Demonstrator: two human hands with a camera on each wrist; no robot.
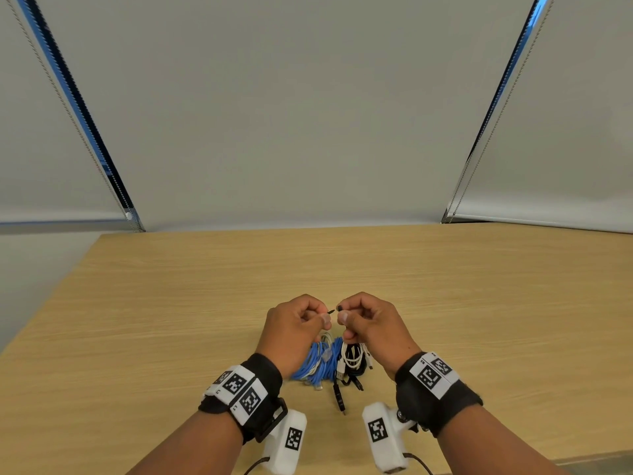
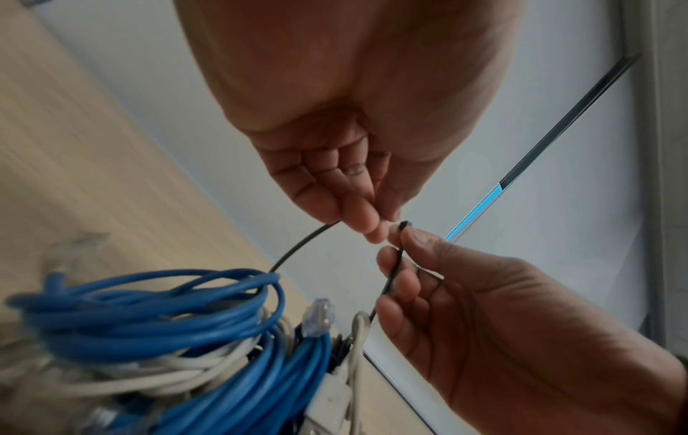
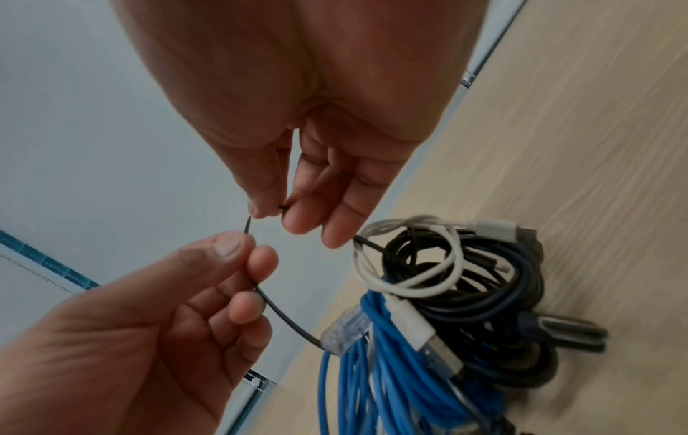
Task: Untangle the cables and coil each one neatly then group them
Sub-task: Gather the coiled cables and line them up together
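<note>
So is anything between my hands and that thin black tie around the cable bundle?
Nothing visible: the left hand and right hand both already pinch the thin black tie above the cable bundle.

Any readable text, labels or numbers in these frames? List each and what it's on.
No readable words, brands or numbers anywhere.
Wristbands: square black-and-white fiducial markers, patterns only; tiny characters beside them are too small to read.
White wrist camera housings: one marker each, no text.
USB plug, clear network plug, black cable tie: no print visible.
</note>
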